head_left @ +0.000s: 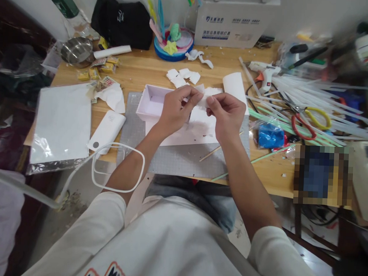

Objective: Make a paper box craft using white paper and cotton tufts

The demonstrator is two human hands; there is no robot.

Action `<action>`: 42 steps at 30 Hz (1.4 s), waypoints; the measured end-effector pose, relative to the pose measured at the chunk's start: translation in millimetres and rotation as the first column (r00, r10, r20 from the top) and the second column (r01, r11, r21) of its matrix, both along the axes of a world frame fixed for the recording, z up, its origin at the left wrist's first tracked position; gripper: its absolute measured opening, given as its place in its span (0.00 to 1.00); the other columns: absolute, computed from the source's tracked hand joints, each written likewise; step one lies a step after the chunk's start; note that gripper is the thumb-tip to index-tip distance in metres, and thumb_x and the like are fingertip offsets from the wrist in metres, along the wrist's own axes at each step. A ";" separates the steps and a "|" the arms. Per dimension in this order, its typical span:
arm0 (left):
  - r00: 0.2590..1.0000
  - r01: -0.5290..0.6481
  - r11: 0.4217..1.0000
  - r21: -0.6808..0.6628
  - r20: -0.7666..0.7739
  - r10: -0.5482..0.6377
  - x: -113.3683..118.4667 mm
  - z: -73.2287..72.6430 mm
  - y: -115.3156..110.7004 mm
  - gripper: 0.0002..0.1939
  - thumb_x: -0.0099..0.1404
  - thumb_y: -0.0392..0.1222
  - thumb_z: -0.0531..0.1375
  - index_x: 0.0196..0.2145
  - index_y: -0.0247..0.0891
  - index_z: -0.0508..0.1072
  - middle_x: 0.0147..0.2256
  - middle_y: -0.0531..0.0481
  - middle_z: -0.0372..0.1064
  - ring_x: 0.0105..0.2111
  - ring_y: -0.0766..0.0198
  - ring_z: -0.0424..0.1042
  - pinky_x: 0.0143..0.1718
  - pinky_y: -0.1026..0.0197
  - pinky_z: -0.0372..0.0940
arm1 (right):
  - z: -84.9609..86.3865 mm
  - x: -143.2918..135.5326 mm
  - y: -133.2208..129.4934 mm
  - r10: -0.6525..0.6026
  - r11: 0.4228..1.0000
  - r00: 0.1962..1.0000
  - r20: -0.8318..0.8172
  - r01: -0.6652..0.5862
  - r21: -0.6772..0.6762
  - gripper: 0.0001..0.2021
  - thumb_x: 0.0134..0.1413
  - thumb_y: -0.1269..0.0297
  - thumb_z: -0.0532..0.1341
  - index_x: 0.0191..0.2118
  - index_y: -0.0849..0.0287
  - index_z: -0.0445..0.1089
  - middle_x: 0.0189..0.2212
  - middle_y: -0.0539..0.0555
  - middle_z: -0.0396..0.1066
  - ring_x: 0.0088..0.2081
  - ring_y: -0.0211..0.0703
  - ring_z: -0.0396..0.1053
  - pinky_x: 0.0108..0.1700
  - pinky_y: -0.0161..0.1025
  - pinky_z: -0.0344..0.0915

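Note:
My left hand (181,107) and my right hand (229,115) are raised close together over the middle of the desk. Between their pinched fingertips is a small piece of white tissue (205,99), held from both sides. Under the hands lies white paper (184,136) with dark specks, on a grey cutting mat (170,162). An open pale box (153,102) sits left of my left hand. Torn white pieces (182,76) lie behind the hands, and a white roll (234,85) is behind my right hand. A thin wooden stick (210,154) rests on the mat.
On the right are a glue gun (266,72), scissors (309,119), many white and green sticks and a blue packet (271,135). A metal bowl (76,52), a white power bank (106,130) with a cable, and bagged white sheets (62,120) are at left.

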State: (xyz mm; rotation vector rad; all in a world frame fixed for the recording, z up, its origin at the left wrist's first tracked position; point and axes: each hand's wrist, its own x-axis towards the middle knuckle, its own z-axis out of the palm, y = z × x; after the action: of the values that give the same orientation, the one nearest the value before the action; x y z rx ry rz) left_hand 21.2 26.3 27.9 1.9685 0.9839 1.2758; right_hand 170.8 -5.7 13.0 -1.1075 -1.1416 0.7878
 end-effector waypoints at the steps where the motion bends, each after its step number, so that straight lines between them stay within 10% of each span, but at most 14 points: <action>1: 1.000 0.005 1.000 -0.015 0.012 -0.005 0.8 -0.3 -0.6 0.23 0.72 0.61 0.55 0.30 0.40 0.70 0.29 0.52 0.71 0.29 0.68 0.71 0.29 0.65 0.63 | -0.6 0.1 -0.1 -0.003 1.000 1.000 -0.001 0.003 -0.010 0.19 0.53 0.43 0.68 0.30 0.55 0.72 0.21 0.44 0.65 0.22 0.31 0.63 0.25 0.32 0.65; 33: 0.992 0.027 0.991 -0.129 0.127 -0.010 1.9 -7.0 4.3 0.21 0.67 0.60 0.62 0.30 0.38 0.72 0.27 0.54 0.70 0.26 0.71 0.67 0.27 0.66 0.62 | 6.6 -1.1 -10.5 0.102 0.981 0.958 -0.268 -0.142 -0.133 0.19 0.46 0.43 0.72 0.29 0.54 0.75 0.24 0.45 0.70 0.23 0.29 0.65 0.24 0.31 0.65; 42: 0.987 -0.141 0.985 0.095 0.091 0.133 3.1 -7.6 -1.4 0.15 0.66 0.51 0.66 0.44 0.40 0.74 0.41 0.48 0.73 0.33 0.68 0.70 0.29 0.67 0.66 | 1.4 -3.6 -7.9 0.015 1.000 0.988 -0.153 -0.015 0.003 0.12 0.49 0.52 0.73 0.29 0.55 0.76 0.20 0.43 0.69 0.20 0.28 0.64 0.23 0.30 0.64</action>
State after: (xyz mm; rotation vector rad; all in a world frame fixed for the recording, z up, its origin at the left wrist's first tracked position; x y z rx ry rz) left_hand 24.3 24.9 20.3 1.9318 1.0470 1.4995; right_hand 167.2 -13.6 14.3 -1.0195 -1.0221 0.8680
